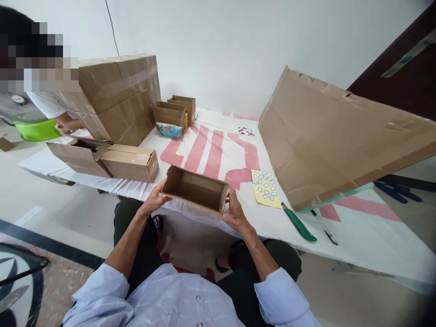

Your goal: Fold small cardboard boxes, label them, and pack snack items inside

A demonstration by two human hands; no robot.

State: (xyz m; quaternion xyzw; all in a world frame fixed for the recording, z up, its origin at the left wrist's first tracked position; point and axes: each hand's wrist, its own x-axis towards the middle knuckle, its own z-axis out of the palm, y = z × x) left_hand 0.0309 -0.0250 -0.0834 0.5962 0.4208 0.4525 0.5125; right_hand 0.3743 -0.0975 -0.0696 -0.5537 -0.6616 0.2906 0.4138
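I hold a small open cardboard box point(195, 188) above the near edge of the table, its opening facing me. My left hand point(155, 200) grips its left end, fingers curled round the edge. My right hand point(235, 212) grips its right end, thumb on the side wall. The box looks empty inside.
On the white and red table cover point(211, 154) lie a yellow sticker sheet point(265, 187), a green-handled tool point(299, 225), a pen point(323, 229), closed cartons point(131, 163), a big taped carton point(119, 97) and small open boxes point(173, 113). A large cardboard sheet point(340, 136) leans at the right. Another person sits far left.
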